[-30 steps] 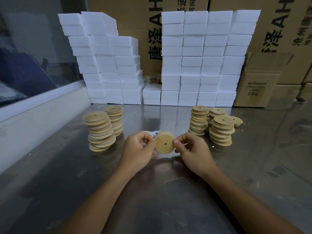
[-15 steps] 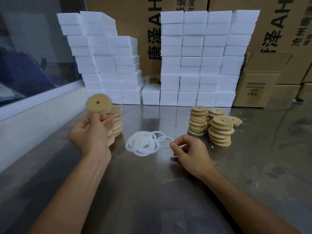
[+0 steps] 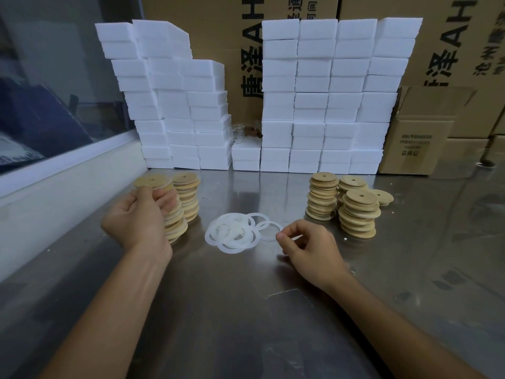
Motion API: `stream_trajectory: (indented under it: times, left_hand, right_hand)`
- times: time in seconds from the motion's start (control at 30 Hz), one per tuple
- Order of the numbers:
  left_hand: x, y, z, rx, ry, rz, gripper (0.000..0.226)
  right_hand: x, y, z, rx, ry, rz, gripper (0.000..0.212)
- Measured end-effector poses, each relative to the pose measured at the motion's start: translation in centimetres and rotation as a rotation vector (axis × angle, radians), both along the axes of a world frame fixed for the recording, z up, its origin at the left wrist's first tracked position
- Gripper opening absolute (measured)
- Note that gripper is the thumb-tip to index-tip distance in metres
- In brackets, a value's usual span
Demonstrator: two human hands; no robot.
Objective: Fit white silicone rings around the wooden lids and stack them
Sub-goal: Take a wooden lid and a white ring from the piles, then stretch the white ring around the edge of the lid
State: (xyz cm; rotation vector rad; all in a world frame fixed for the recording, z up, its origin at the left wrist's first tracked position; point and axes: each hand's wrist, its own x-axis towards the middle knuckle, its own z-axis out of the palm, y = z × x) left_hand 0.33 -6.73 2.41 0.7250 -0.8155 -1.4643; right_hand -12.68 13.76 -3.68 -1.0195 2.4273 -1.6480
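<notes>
Holding a ringed lid (image 3: 152, 182) atop the left stack (image 3: 175, 222), the left hand (image 3: 142, 217) grips it; the right hand (image 3: 308, 248), fingers curled, pinches nothing visible beside the loose rings (image 3: 235, 232).

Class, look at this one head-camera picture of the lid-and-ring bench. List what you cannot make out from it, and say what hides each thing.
- Lower part of the near-left lid stack, head view: the left hand covers it.
- Whether the right hand pinches a ring: its curled fingers hide their tips.
- How many rings are in the ring pile: they overlap and are translucent.
- Glass items in the gap between the white blocks: too small and partly hidden.
</notes>
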Motion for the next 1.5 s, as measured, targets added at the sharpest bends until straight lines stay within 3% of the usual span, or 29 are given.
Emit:
stream_trajectory:
  times: [0.13, 0.27, 0.33, 0.47, 0.6, 0.7, 0.83, 0.93, 1.07, 1.17, 1.33, 1.5]
  left_hand:
    - [-0.1, 0.3, 0.0, -0.033, -0.06, 0.037, 0.01]
    - [-0.6, 1.3, -0.7, -0.224, -0.226, -0.004, 0.011]
    - [-1.1, 2.1, -1.6, -0.397, -0.414, -0.099, 0.011]
    - [-2.0, 3.7, -4.1, -0.845, -0.968, -0.296, 0.006]
    - [-2.2, 4.5, -5.4, -1.066, -1.19, -0.429, 0.025]
    - [-2.1, 4.3, -5.2, -1.102, -1.201, -0.41, 0.012]
    - [-2.0, 4.2, -5.3, -1.128, -1.221, -0.373, 0.009]
    - [-2.1, 4.1, -5.4, -1.105, -1.194, -0.356, 0.008]
    - [-2.2, 4.0, -5.7, -1.1, -1.222, -0.322, 0.022]
    - [-2.1, 4.1, -5.7, -1.118, -1.245, -0.342, 0.017]
    - [-1.9, 4.1, -5.5, -1.091, -1.206, -0.378, 0.006]
    - [-2.0, 4.0, -5.4, -1.074, -1.175, -0.412, 0.004]
  right_hand:
    - [0.0, 0.1, 0.0, 0.003, 0.013, 0.002, 0.01]
    - [-0.1, 0.0, -0.1, -0.004, 0.02, 0.007, 0.009]
    - [-0.1, 0.0, -0.1, -0.012, 0.022, -0.004, 0.01]
    - [-0.4, 0.2, -0.1, -0.023, 0.101, -0.082, 0.01]
    - [-0.8, 0.8, 0.3, -0.127, 0.181, -0.205, 0.007]
    - [-1.5, 1.4, 0.8, -0.123, 0.329, -0.384, 0.006]
    - [-3.3, 2.6, 1.1, -0.024, 0.484, -0.644, 0.031]
    - [-4.2, 3.4, 0.9, 0.063, 0.41, -0.698, 0.055]
    - [-5.3, 3.8, 0.6, 0.241, 0.234, -0.632, 0.075]
    - [-5.8, 3.9, 0.5, 0.267, 0.177, -0.629, 0.066]
    - [-6.0, 4.1, 0.6, 0.117, 0.278, -0.746, 0.033]
    - [-5.1, 3.9, 0.7, 0.045, 0.46, -0.692, 0.034]
